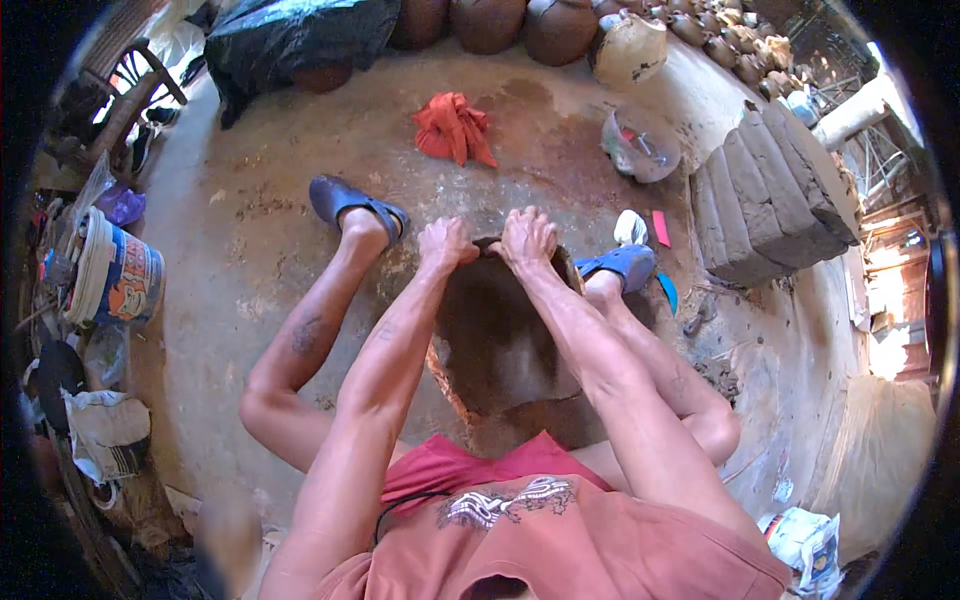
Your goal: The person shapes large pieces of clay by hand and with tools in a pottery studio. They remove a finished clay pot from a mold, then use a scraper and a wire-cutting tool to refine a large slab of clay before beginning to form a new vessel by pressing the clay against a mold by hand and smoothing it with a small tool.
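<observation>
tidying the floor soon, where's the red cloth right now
In the head view, the red cloth lies on the floor toward the top, just left of centre, beyond the left hand and left of the bowl.

On the floor, the clay piece sits between the feet, hands at its far rim. Beyond lies a cloth, a bowl to its right. A block stands near the right edge, a bucket at the left, pots along the far edge.

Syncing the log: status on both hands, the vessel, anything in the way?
Left hand, right hand at far rim. Dark vessel between the legs. Red cloth beyond, apart.
</observation>
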Motion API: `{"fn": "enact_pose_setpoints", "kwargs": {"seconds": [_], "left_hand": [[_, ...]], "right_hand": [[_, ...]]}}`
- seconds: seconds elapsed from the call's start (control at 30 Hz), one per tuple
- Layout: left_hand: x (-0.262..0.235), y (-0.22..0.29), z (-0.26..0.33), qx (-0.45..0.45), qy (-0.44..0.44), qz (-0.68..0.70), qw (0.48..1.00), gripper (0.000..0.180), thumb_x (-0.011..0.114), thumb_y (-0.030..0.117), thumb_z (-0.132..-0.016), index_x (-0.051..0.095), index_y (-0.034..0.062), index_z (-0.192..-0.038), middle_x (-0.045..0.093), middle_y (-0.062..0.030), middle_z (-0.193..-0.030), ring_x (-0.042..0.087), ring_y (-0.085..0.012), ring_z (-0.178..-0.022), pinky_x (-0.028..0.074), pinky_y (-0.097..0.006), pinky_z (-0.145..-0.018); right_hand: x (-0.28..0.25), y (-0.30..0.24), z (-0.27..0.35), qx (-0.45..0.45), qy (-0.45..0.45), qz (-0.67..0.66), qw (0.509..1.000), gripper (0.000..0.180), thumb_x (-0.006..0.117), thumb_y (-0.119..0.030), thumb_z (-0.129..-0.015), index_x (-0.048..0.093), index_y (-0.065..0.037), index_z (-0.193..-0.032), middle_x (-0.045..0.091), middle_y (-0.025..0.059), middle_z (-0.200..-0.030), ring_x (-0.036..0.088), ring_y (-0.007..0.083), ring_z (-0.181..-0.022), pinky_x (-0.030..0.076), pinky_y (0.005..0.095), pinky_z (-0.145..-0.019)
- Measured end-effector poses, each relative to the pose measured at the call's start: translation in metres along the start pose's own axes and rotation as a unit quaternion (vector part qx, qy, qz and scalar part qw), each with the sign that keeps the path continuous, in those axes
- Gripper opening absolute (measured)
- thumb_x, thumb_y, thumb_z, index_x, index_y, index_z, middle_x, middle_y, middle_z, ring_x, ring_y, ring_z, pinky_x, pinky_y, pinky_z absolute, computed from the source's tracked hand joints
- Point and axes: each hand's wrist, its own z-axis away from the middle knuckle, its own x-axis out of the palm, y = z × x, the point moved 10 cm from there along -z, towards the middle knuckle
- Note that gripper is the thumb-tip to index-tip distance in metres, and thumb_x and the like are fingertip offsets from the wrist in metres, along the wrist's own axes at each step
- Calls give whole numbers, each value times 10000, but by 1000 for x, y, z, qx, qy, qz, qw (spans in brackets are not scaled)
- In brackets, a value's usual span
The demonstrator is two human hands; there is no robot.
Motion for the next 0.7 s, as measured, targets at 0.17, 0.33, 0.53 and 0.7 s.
{"fn": "enact_pose_setpoints", "kwargs": {"seconds": [0.17,0.33,0.53,0.7], "left_hand": [[5,-40,-23,-83,-94,53,991,594,718,426,-730,738,78,-1211,690,-228,-1286,669,-415,-1188,552,-476,-991],[-10,-70,-8,-123,-60,26,990,620,771,440,-716,739,75,-1216,688,-241,-1285,663,-408,-1208,547,-470,-1010],[-19,7,10,-36,3,-16,999,414,835,304,-709,793,73,-1050,756,-201,-1114,727,-390,-1074,595,-492,-909],[-34,-21,3,-49,54,13,997,341,816,250,-713,799,49,-988,768,-203,-1039,744,-410,-1003,608,-493,-851]], "right_hand": [[-17,-14,5,42,-44,-1,998,793,895,-609,-660,703,-103,-1239,654,115,-1245,639,333,-1170,524,466,-949],[-1,-45,2,13,-29,-41,999,824,895,-629,-642,685,-89,-1227,645,124,-1247,638,341,-1188,513,514,-978],[12,22,-12,65,-60,-27,996,845,926,-503,-681,608,-47,-1318,646,152,-1263,667,389,-1167,557,505,-935],[-5,13,-17,2,-50,-98,994,606,928,-436,-701,739,-51,-1130,723,213,-1147,718,399,-1083,602,488,-863]]}}
